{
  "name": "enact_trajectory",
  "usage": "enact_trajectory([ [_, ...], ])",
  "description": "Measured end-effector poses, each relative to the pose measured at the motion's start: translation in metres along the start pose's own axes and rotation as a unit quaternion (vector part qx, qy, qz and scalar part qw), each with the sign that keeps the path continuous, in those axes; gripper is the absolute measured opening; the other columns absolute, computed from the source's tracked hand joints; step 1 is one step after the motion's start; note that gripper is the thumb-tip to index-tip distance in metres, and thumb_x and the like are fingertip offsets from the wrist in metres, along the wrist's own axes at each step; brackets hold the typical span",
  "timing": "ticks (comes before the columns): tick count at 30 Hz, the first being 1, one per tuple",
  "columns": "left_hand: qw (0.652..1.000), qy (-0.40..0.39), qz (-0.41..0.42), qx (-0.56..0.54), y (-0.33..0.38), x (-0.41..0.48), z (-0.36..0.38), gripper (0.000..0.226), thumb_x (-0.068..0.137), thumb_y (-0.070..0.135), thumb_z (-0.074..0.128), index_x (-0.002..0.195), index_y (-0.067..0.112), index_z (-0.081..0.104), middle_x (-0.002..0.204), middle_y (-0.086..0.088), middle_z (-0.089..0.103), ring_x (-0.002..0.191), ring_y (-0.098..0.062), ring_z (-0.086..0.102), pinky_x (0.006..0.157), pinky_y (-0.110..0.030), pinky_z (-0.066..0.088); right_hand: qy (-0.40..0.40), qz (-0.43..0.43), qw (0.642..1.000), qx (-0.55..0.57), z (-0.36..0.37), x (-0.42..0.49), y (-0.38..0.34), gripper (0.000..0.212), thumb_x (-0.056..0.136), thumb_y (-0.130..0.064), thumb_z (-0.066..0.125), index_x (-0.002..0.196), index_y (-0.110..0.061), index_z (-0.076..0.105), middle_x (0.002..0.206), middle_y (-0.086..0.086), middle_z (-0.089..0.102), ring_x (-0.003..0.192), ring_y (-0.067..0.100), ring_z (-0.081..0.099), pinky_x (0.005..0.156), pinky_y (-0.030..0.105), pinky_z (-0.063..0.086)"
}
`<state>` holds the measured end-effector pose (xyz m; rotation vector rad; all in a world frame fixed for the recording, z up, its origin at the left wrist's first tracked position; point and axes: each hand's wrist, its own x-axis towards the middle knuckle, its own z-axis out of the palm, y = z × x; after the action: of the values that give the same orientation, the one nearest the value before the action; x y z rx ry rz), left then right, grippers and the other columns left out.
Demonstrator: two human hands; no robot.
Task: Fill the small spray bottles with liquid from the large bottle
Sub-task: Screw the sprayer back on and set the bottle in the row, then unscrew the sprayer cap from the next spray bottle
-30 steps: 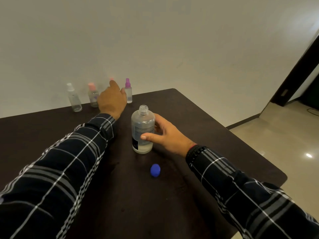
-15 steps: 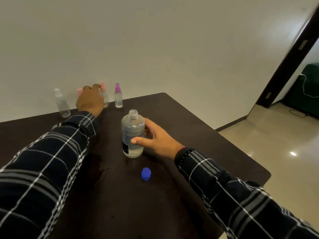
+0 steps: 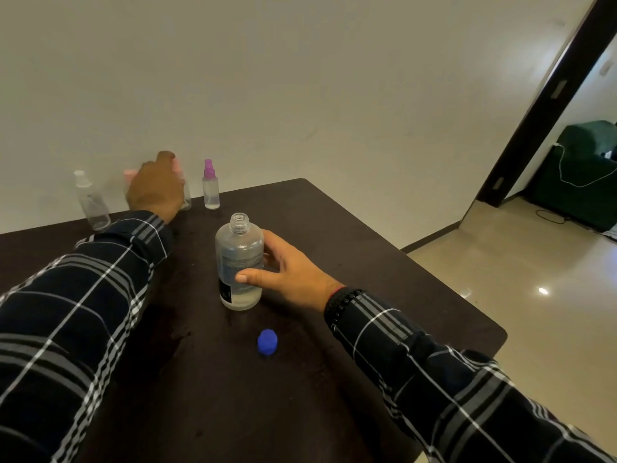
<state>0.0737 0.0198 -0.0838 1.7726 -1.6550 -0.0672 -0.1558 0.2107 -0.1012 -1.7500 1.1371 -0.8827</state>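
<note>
Uncapped large bottle (image 3: 239, 262) upright; small spray bottles (image 3: 211, 188) behind, seemingly capped.

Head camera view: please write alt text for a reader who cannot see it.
A person's right hand holds an open large bottle upright on a dark table, a blue cap lying nearby. The left hand reaches over two pink-capped spray bottles at the wall, between a white-capped bottle and a purple-capped bottle.

Likely a home: dark surface (image 3: 233, 396) against a plain wall (image 3: 300, 78), glossy tiled floor (image 3: 500, 262), and at 2 o'clock a doorway (image 3: 541, 111) onto a green sofa (image 3: 584, 162).
</note>
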Motion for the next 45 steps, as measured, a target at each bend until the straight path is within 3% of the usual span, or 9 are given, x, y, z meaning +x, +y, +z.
enact_trajectory([
  [4,1.0,0.02,-0.002,-0.008,0.007,-0.01,-0.005,0.02,0.101,0.019,0.05,0.121,0.018,0.046,0.095,-0.008,0.057,0.08,-0.026,0.053,0.067,-0.038,0.042,0.0,0.001,1.0,-0.007,0.001,-0.001,0.0,0.07,0.09,-0.02,0.074,0.15,-0.021,0.038,0.145,-0.002,0.054,0.133,0.01,0.052,0.113,0.032,0.042],
  [9,1.0,0.003,0.005,-0.016,0.013,-0.02,-0.011,0.024,0.096,0.017,0.058,0.117,0.015,0.046,0.1,-0.01,0.059,0.085,-0.028,0.054,0.073,-0.042,0.042,0.002,0.0,1.0,-0.01,0.002,-0.002,-0.002,0.072,0.09,-0.021,0.075,0.15,-0.019,0.037,0.145,0.001,0.054,0.134,0.014,0.052,0.114,0.041,0.042],
  [15,0.997,-0.068,0.011,-0.038,0.011,-0.046,-0.042,0.033,0.094,0.029,0.063,0.12,0.011,0.052,0.092,-0.004,0.06,0.08,-0.021,0.055,0.077,-0.037,0.043,-0.011,-0.006,1.0,-0.009,0.001,-0.006,-0.007,0.068,0.091,-0.02,0.073,0.15,-0.02,0.038,0.142,-0.003,0.055,0.13,0.008,0.053,0.104,0.02,0.045],
  [19,0.995,-0.098,0.026,0.013,0.006,-0.071,-0.071,0.022,0.096,0.035,0.059,0.095,0.013,0.063,0.089,-0.007,0.064,0.082,-0.025,0.058,0.072,-0.033,0.041,-0.016,-0.009,1.0,-0.008,0.003,-0.009,-0.009,0.069,0.09,-0.024,0.075,0.149,-0.023,0.039,0.14,-0.007,0.057,0.127,0.002,0.055,0.102,0.019,0.044],
  [27,0.991,-0.116,0.048,0.051,0.014,-0.143,-0.134,0.021,0.099,0.032,0.055,0.089,0.014,0.058,0.085,-0.004,0.059,0.08,-0.025,0.056,0.068,-0.03,0.036,-0.021,0.008,0.999,-0.038,0.001,-0.013,-0.02,0.067,0.089,-0.023,0.076,0.146,-0.018,0.042,0.129,-0.007,0.059,0.111,-0.001,0.06,0.104,0.03,0.046],
  [32,0.987,-0.152,0.029,0.036,0.007,-0.193,-0.16,0.033,0.102,0.041,0.042,0.097,0.015,0.061,0.097,-0.004,0.066,0.088,-0.023,0.062,0.075,-0.035,0.05,0.004,0.042,0.997,-0.06,0.004,-0.026,-0.034,0.107,0.078,-0.041,0.085,0.157,-0.011,0.02,0.144,-0.004,0.047,0.132,0.015,0.048,0.11,0.033,0.039],
  [38,0.989,-0.135,0.008,0.065,0.01,-0.239,-0.174,0.036,0.102,0.041,0.037,0.108,0.014,0.06,0.101,-0.004,0.067,0.089,-0.022,0.062,0.084,-0.046,0.052,0.285,-0.116,0.936,-0.169,0.027,-0.065,-0.053,0.028,0.093,-0.049,0.052,0.106,-0.024,0.056,0.1,-0.005,0.06,0.091,0.017,0.06,0.078,0.04,0.054],
  [41,0.989,-0.134,-0.004,0.062,0.008,-0.255,-0.176,0.035,0.097,0.045,0.039,0.104,0.018,0.06,0.099,-0.001,0.067,0.088,-0.019,0.063,0.083,-0.046,0.054,0.254,-0.127,0.945,-0.162,0.039,-0.067,-0.061,0.012,0.097,-0.036,0.052,0.099,-0.026,0.057,0.089,-0.006,0.063,0.083,0.017,0.061,0.074,0.04,0.053],
  [45,0.99,-0.129,-0.011,0.049,0.006,-0.274,-0.175,0.031,0.098,0.044,0.043,0.102,0.018,0.061,0.095,0.002,0.066,0.084,-0.016,0.064,0.079,-0.044,0.056,0.086,-0.083,0.986,-0.113,0.052,-0.059,-0.059,0.01,0.096,-0.029,0.06,0.099,-0.022,0.066,0.086,-0.007,0.066,0.083,0.011,0.062,0.083,0.031,0.054],
])
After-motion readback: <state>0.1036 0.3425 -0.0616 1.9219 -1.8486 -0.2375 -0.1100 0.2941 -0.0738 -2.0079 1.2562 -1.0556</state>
